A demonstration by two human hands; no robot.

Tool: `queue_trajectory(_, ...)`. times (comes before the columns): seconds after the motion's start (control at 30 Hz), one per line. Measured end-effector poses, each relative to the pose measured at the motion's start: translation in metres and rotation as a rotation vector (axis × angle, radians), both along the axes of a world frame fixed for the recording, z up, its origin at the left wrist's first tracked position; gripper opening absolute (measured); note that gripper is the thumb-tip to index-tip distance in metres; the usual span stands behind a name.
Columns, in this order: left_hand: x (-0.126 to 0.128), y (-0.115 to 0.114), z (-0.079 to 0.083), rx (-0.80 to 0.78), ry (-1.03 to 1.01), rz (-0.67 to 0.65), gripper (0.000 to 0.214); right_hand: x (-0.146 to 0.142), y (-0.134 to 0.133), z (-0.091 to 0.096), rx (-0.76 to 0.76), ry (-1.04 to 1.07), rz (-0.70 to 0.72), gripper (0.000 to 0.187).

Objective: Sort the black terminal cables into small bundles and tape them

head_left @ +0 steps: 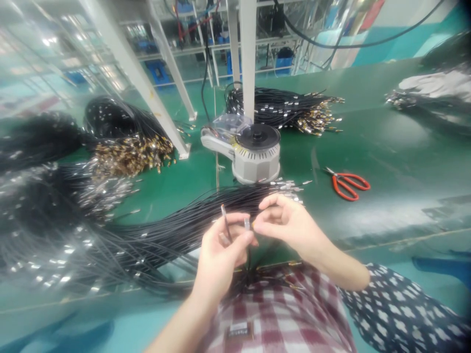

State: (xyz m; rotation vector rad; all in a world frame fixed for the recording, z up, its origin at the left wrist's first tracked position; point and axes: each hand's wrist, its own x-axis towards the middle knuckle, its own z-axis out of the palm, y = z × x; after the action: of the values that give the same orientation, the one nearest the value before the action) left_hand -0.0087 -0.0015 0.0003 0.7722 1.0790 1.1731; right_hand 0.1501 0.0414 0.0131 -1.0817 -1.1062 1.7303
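You get a bright view, clearest near the centre, smeared and stretched toward the edges; glare whitens the green tabletop [401, 171] at right.

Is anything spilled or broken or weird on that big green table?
Nothing really stands out. I see no spill, the black cables lie in big bundles, and the red-handled snips lie flat on the green table. The left side is too blurry to check for small damage.

Near head-mounted view, facing forward and down across green tabletop [371, 139].
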Motion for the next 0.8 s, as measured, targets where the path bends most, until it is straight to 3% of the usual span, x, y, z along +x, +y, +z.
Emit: queue_trajectory(0.8, 0.0033, -0.0014, 0.0016, -0.036, -0.008, 0.057, 0.027, -0.0022, -0.0032, 0.001, 0.022, -0.004, 0.022, 0.04)
